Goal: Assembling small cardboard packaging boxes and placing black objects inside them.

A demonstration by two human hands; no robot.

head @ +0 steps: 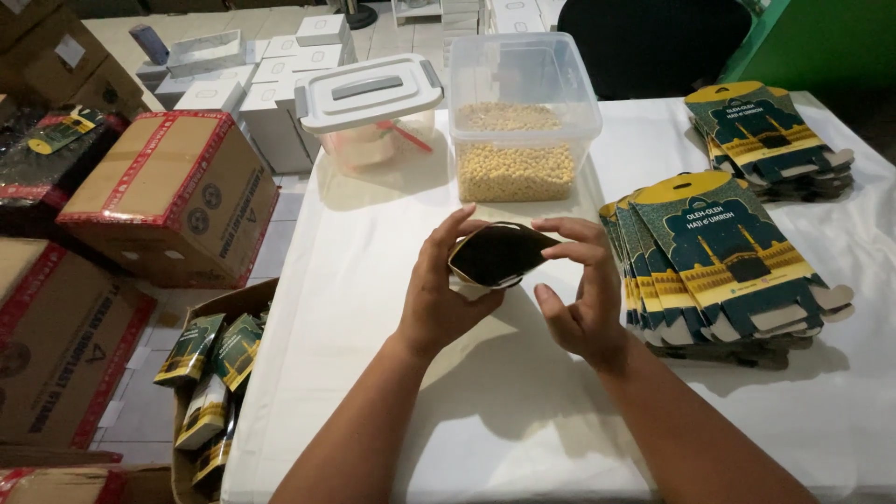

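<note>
Both hands, left hand [437,294] and right hand [581,297], are pinching open a light, thin, easily creased cardboard carton [497,255] by its side folds above the worktop [392,243] middle.

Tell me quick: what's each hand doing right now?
Left hand: gripping the left side of the small opened carton, held above the white table.
Right hand: fingers on the carton's right edge, holding it open.

White-clothed table [392,280]; tiled floor [149,411]; cardboard cartons [168,191] stacked left; green wall [821,42] behind; dim light.
</note>
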